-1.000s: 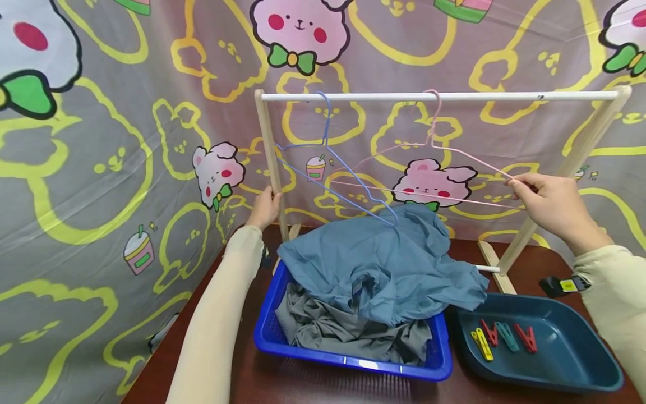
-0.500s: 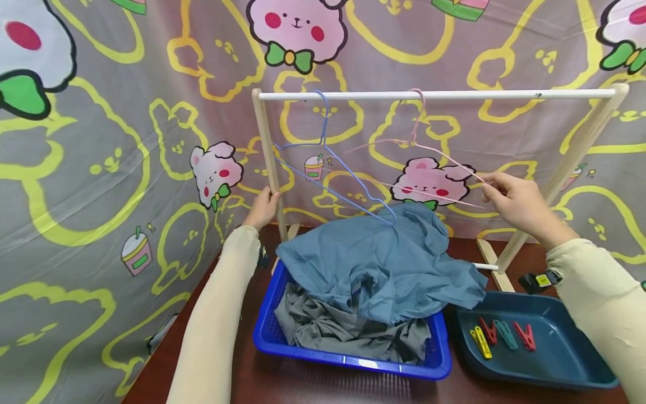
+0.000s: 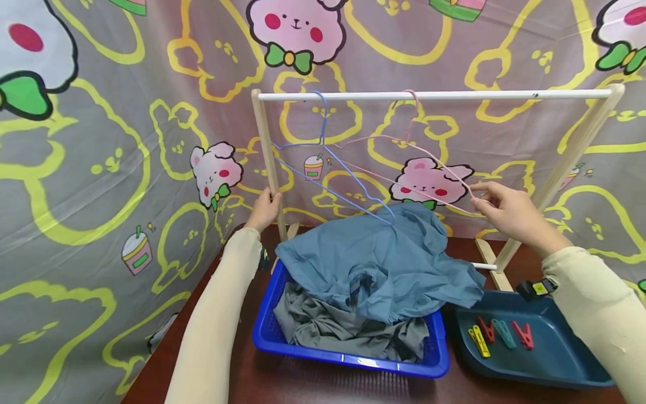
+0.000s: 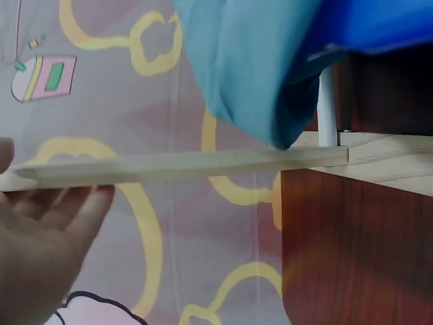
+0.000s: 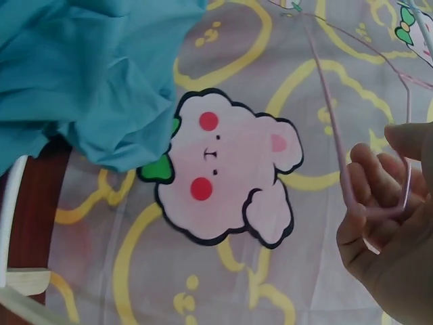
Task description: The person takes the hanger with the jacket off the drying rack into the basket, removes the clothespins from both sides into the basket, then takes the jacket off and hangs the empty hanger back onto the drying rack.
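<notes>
In the head view, my left hand [image 3: 264, 209] grips the left wooden post [image 3: 264, 132] of a small clothes rack. The left wrist view shows its fingers behind that post [image 4: 176, 166] and the thumb on the other side. My right hand [image 3: 512, 210] holds the right end of a pink wire hanger [image 3: 444, 165], which hangs by its hook from the white rail [image 3: 474, 95]. Up close in the right wrist view, the bent wire end of the pink hanger [image 5: 329, 108] lies between thumb and fingers. A blue hanger [image 3: 324, 115] hangs farther left on the rail.
Below the rail stands a blue basket [image 3: 353, 362] with a blue-grey garment [image 3: 328, 247] heaped over a grey one [image 3: 333, 331]. To its right, a dark tray [image 3: 560, 359] holds several clothespins [image 3: 523, 335]. A patterned cloth [image 3: 166, 185] hangs behind and at the left.
My right hand has moved left, and the pink hanger has slid left along the rail with it, towards the blue hanger. My left hand has stayed on the post.
</notes>
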A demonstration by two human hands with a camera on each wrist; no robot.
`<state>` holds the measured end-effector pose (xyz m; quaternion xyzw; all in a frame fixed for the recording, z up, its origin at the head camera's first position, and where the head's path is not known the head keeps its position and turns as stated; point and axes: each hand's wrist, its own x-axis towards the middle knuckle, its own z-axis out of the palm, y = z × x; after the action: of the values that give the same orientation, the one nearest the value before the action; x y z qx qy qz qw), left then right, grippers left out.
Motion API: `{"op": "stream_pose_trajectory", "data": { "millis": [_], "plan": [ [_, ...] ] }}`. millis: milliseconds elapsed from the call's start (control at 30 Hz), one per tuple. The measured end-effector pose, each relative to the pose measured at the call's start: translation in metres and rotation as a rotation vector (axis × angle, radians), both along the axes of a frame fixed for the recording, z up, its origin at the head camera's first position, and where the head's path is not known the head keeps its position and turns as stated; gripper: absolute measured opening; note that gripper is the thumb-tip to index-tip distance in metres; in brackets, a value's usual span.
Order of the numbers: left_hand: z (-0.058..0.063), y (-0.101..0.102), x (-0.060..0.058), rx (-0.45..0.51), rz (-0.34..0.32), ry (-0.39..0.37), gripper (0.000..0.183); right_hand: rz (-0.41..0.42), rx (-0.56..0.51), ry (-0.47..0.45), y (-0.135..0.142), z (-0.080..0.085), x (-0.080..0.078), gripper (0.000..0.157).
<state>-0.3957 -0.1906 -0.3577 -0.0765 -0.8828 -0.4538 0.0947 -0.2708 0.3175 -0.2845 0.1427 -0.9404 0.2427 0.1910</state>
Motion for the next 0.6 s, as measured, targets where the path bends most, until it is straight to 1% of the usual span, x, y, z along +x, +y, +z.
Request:
{"op": "stream_pose_trajectory", "data": {
  "millis": [100, 167, 233, 367, 433, 500, 567, 600],
  "plan": [
    [0.001, 0.0, 0.008, -0.058, -0.019, -0.045, 0.03, -0.007, 0.003, -0.043, 0.006, -0.006, 0.007, 0.045],
    [0.001, -0.002, 0.013, -0.123, -0.042, -0.082, 0.034, -0.012, 0.014, -0.078, 0.012, -0.012, 0.013, 0.051],
    [-0.001, -0.005, 0.018, -0.189, -0.081, -0.129, 0.041, -0.015, 0.03, -0.143, 0.018, -0.021, 0.018, 0.057],
    [-0.007, -0.013, 0.035, -0.3, -0.17, -0.3, 0.051, -0.01, 0.087, -0.285, 0.03, -0.042, 0.025, 0.063],
    [-0.012, -0.017, 0.046, -0.317, -0.199, -0.389, 0.052, 0.005, 0.112, -0.37, 0.033, -0.052, 0.027, 0.066],
    [-0.018, -0.02, 0.054, -0.295, -0.219, -0.458, 0.051, 0.027, 0.121, -0.462, 0.034, -0.06, 0.028, 0.069],
    [-0.026, -0.021, 0.061, -0.248, -0.234, -0.5, 0.047, 0.052, 0.071, -0.578, 0.032, -0.066, 0.028, 0.071],
    [-0.03, -0.021, 0.063, -0.229, -0.245, -0.508, 0.045, 0.063, 0.037, -0.629, 0.03, -0.069, 0.027, 0.072]
  ]
}}
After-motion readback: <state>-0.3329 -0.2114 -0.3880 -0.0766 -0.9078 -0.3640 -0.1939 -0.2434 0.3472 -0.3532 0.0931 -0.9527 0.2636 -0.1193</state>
